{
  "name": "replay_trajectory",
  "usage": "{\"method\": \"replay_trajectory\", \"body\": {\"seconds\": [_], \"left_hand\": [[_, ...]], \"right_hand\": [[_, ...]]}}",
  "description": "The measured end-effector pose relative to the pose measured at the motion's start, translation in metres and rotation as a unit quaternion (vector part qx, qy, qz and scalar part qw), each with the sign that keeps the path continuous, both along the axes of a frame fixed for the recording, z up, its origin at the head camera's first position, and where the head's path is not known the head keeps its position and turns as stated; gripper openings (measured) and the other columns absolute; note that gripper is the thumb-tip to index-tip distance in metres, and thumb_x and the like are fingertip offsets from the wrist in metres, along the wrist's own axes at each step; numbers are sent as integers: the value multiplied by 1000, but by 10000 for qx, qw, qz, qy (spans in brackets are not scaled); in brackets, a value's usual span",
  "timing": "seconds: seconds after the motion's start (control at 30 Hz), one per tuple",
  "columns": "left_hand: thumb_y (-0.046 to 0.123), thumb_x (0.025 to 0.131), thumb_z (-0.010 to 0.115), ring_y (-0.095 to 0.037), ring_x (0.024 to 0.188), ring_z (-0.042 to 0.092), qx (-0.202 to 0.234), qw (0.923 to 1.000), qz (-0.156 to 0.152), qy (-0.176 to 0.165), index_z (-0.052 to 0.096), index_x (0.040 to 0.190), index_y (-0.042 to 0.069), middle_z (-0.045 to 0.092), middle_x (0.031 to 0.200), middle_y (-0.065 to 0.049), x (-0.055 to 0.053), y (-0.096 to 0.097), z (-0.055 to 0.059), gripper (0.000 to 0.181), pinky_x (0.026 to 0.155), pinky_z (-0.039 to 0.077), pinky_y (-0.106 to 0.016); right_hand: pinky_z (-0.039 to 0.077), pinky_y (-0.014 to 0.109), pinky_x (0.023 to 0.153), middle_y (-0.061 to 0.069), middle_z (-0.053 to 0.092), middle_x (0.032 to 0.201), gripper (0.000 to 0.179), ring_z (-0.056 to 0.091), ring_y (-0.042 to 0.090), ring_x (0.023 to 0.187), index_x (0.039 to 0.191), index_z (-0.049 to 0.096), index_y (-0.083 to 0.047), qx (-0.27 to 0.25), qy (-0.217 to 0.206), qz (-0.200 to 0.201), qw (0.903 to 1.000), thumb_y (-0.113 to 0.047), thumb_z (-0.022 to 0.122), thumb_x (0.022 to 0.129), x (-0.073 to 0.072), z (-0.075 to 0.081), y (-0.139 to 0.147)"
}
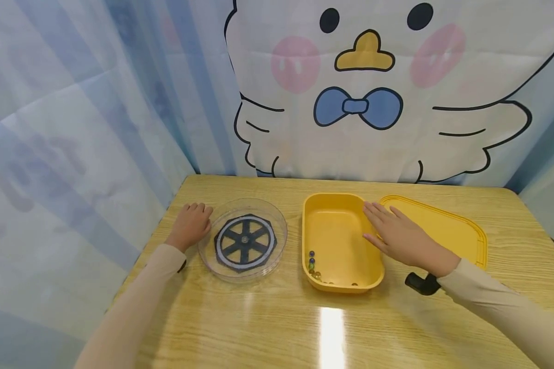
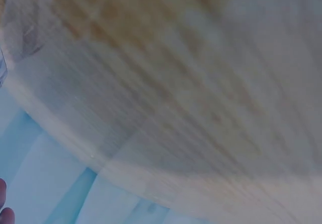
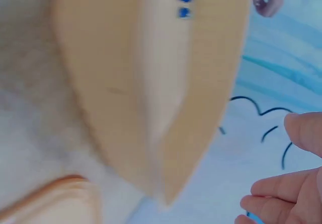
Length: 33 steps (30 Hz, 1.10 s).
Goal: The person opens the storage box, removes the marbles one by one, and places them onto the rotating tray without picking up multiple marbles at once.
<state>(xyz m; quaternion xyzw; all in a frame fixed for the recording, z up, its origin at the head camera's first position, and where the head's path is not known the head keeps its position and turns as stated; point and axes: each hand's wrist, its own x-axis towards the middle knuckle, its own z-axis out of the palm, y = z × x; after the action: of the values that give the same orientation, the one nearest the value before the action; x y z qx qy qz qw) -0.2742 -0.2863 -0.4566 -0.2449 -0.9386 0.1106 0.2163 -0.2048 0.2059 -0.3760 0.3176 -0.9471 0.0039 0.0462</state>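
My left hand (image 1: 191, 225) is beside the left rim of a clear round dish (image 1: 279, 256), its fingers loosely bent; the right wrist view shows that left hand (image 3: 273, 0) with nothing in its grasp. A dark, octagonal wheel-like piece (image 1: 244, 241) with spokes and a pale ring shows within the dish. Over the right rim of a deep yellow tub (image 1: 337, 238), my right hand (image 1: 401, 236) is stretched out with straight fingers and holds nothing. Several small marbles (image 1: 311, 260), some blue, lie along the tub's left and near edges.
A flat yellow lid (image 1: 457, 230) lies right of the tub, partly behind the right hand. The wooden table (image 1: 258, 328) ends at a curtain (image 1: 97, 102) on the left and a printed cloth (image 1: 364, 148) at the back. A black band (image 1: 422, 283) is on the right wrist.
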Motion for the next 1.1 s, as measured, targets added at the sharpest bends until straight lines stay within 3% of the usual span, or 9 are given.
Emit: {"method": "replay_trajectory", "body": {"seconds": [0.13, 0.27, 0.57, 0.67, 0.87, 1.1], "left_hand": [[11, 88, 55, -27, 67, 52, 96, 9999, 38, 21, 55, 88, 3, 53, 76, -13, 1, 0, -1, 8, 63, 41, -39], [11, 88, 55, -28, 69, 53, 184, 9998, 41, 83, 56, 88, 4, 53, 78, -14, 3, 0, -2, 7, 65, 43, -40], [11, 87, 57, -28, 66, 48, 276, 9990, 58, 349, 57, 87, 4, 49, 81, -14, 3, 1, -4, 7, 61, 38, -39], [12, 87, 58, -28, 67, 49, 259, 9988, 105, 396, 59, 88, 5, 49, 81, -14, 3, 1, -4, 7, 61, 38, -39], [11, 84, 61, -30, 72, 51, 299, 9983, 20, 504, 61, 88, 5, 52, 81, -14, 1, 0, -7, 7, 66, 42, -42], [10, 84, 61, -30, 78, 54, 260, 9986, 25, 461, 62, 90, 5, 54, 84, -14, 2, 0, -4, 8, 77, 45, -45]], "right_hand": [[28, 57, 108, 24, 37, 146, 61, 36, 39, 135, 142, 34, 6, -201, -80, 208, 9996, -31, 51, 96, -12, 14, -13], [30, 55, 108, 22, 40, 145, 58, 38, 38, 134, 141, 37, 3, -482, -508, 305, 9971, -32, 50, 96, -25, 22, -30], [42, 48, 101, 17, 56, 131, 44, 54, 34, 121, 131, 52, -1, -898, -1589, 830, 9797, -28, 50, 97, -45, 14, -68], [46, 46, 96, 13, 62, 124, 37, 60, 31, 113, 125, 59, -3, -982, -1943, 1021, 9707, -24, 54, 95, -52, 7, -78], [52, 41, 89, 6, 70, 109, 25, 67, 20, 98, 111, 70, -9, -1526, -2711, 1489, 9386, -17, 64, 88, -72, -12, -90], [55, 24, 75, 4, 74, 86, 9, 67, 9, 77, 88, 75, -7, -1705, -3370, 1731, 9096, -7, 70, 81, -86, -30, -94]]}}
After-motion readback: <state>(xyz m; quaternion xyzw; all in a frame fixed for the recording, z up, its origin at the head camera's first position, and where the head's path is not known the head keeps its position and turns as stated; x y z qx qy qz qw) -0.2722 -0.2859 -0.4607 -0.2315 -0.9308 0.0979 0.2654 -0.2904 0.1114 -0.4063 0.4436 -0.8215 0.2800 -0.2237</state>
